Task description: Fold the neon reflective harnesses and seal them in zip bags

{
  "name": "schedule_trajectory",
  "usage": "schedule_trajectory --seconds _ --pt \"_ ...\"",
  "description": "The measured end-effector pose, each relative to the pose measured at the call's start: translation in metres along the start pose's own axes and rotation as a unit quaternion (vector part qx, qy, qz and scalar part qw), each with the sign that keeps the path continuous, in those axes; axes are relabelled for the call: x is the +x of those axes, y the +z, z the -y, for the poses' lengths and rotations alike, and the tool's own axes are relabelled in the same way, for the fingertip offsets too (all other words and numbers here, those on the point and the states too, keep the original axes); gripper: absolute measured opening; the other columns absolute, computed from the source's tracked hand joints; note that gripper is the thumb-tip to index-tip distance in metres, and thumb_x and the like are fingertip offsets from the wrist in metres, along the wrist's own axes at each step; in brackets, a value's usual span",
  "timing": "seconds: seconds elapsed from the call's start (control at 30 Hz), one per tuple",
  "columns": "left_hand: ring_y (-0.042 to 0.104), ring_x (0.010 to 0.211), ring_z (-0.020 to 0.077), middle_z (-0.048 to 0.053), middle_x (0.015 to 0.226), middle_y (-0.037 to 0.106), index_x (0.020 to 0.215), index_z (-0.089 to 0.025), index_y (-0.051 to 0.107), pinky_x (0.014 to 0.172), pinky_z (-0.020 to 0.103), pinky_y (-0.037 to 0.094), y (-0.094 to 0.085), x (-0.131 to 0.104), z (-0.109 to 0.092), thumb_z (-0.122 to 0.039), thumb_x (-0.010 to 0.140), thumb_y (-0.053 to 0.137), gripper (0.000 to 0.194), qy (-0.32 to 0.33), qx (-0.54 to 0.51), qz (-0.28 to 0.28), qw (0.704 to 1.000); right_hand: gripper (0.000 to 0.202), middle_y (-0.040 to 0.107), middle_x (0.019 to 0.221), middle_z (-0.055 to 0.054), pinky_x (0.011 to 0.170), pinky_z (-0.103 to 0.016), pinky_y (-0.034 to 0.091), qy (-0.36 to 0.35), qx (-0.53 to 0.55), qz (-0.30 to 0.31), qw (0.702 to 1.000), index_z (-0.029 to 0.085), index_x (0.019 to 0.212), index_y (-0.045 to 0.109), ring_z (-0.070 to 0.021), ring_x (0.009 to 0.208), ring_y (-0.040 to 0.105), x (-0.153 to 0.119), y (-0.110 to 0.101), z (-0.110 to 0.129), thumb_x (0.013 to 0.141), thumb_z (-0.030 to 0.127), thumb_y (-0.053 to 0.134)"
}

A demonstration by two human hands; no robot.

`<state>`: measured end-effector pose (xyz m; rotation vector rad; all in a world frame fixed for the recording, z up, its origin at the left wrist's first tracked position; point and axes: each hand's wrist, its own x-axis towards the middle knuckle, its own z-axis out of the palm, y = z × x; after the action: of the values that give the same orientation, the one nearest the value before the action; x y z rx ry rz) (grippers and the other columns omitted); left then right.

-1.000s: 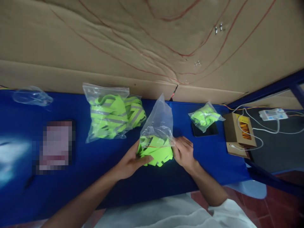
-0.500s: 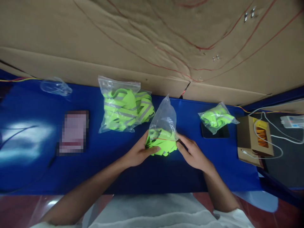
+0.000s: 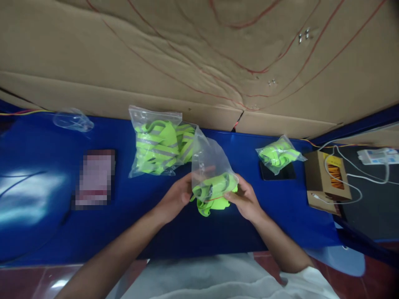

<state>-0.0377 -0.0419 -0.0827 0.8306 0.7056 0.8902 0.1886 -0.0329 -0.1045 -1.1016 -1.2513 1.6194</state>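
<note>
A clear plastic bag (image 3: 209, 155) with a red line at its mouth is between my hands, its closed end toward the back. Neon-green straps with grey stripes (image 3: 215, 203) are partly inside it and partly bulge out at the near side. My right hand (image 3: 247, 198) grips the bag and straps at the right, thumb on top. At the left, my left hand (image 3: 177, 197) is beside the bag with fingers apart, some of them behind the plastic. Filled bags of green straps (image 3: 157, 145) lie just behind, to the left.
On the blue table (image 3: 140, 232) are a pixelated flat item (image 3: 96, 178), a crumpled clear bag (image 3: 73, 120), a small strap bag (image 3: 279, 153) over a dark flat object (image 3: 277, 171), and a cardboard box (image 3: 326, 174) with white cables. Brown sheeting (image 3: 156, 54) stands behind.
The bag has tilted left, and more of the straps now show inside it. My left hand has loosened and moved left off the straps; my right thumb has come over the bag's mouth.
</note>
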Motion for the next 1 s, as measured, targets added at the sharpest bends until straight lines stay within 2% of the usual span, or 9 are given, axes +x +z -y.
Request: schedule_trajectory --seconds 0.13,0.23,0.33,0.47,0.53,0.6,0.73,0.83,1.0 --pt "0.068 0.117 0.0328 0.011 0.133 0.068 0.111 -0.023 0.067 0.097 0.047 0.057 0.004 0.006 0.011 -0.072 0.070 0.080 0.065 -0.040 -0.111 -0.079 0.990 0.042 0.075 0.104 -0.003 0.081 -0.034 0.060 -0.002 -0.022 0.021 1.000 0.025 0.122 0.067 -0.0224 0.095 0.072 -0.001 0.003 0.007 0.086 0.044 0.079" --pt "0.068 0.120 0.0323 0.010 0.132 0.070 0.125 -0.025 0.064 0.103 0.048 0.055 0.007 0.011 0.022 -0.060 0.072 0.085 0.067 -0.066 -0.119 -0.107 0.985 0.043 0.075 0.112 -0.005 0.089 -0.035 0.059 -0.006 -0.068 -0.017 0.998 0.024 0.126 0.065 -0.0236 0.103 0.071 0.000 0.010 0.007 0.089 0.043 0.075" --pt "0.060 0.133 0.0344 0.010 0.143 0.064 0.140 -0.027 0.059 0.115 0.051 0.046 0.001 0.011 0.019 -0.052 0.073 0.087 0.077 -0.063 -0.081 -0.070 0.992 0.045 0.074 0.116 -0.006 0.091 -0.036 0.058 -0.014 -0.085 -0.027 0.996 0.023 0.128 0.063 -0.0238 0.105 0.071 0.001 0.012 0.008 0.089 0.042 0.075" --pt "0.053 0.139 0.0401 0.013 0.149 0.059 0.143 -0.026 0.060 0.111 0.053 0.049 -0.013 0.004 0.006 -0.065 0.071 0.084 0.085 -0.046 -0.015 0.034 0.998 0.038 0.075 0.105 -0.002 0.082 -0.031 0.057 0.008 -0.044 0.046 0.998 0.023 0.121 0.067 -0.0211 0.095 0.071 0.000 0.005 0.014 0.087 0.039 0.078" --pt "0.050 0.142 0.0410 0.013 0.154 0.054 0.143 -0.028 0.060 0.112 0.052 0.049 -0.013 0.002 0.005 -0.064 0.070 0.085 0.085 -0.021 -0.011 0.049 0.999 0.037 0.075 0.101 0.000 0.080 -0.030 0.056 0.024 -0.017 0.071 0.997 0.024 0.118 0.068 -0.0195 0.091 0.070 0.000 0.002 0.017 0.085 0.037 0.080" --pt "0.047 0.145 0.0397 0.011 0.160 0.048 0.147 -0.031 0.055 0.116 0.052 0.045 -0.008 0.002 0.009 -0.054 0.072 0.088 0.085 0.012 -0.024 0.028 0.999 0.038 0.074 0.101 0.000 0.080 -0.029 0.055 0.039 0.004 0.070 0.997 0.025 0.117 0.069 -0.0186 0.092 0.069 0.001 0.005 0.016 0.083 0.036 0.082" --pt "0.043 0.148 0.0393 0.013 0.163 0.043 0.152 -0.031 0.048 0.119 0.051 0.042 0.003 0.008 0.021 -0.044 0.075 0.088 0.087 0.064 -0.036 -0.039 0.997 0.053 0.072 0.104 0.002 0.082 -0.028 0.054 0.085 0.100 -0.047 0.990 0.028 0.117 0.066 -0.0177 0.095 0.067 0.007 0.021 0.010 0.070 0.033 0.091" --pt "0.048 0.145 0.0384 0.014 0.161 0.046 0.150 -0.030 0.049 0.118 0.052 0.043 0.004 0.012 0.025 -0.043 0.075 0.088 0.086 0.089 -0.037 -0.061 0.993 0.051 0.073 0.098 0.001 0.080 -0.029 0.054 0.113 0.165 -0.128 0.971 0.025 0.109 0.067 -0.0173 0.090 0.067 0.011 0.037 0.005 0.065 0.033 0.093" --pt "0.059 0.135 0.0349 0.012 0.142 0.064 0.143 -0.027 0.054 0.116 0.051 0.045 0.004 0.011 0.026 -0.050 0.073 0.089 0.081 0.091 -0.058 -0.119 0.987 0.039 0.076 0.103 0.000 0.086 -0.030 0.054 0.046 0.153 -0.161 0.974 0.024 0.104 0.069 -0.0181 0.095 0.069 0.006 0.056 0.004 0.072 0.032 0.089"
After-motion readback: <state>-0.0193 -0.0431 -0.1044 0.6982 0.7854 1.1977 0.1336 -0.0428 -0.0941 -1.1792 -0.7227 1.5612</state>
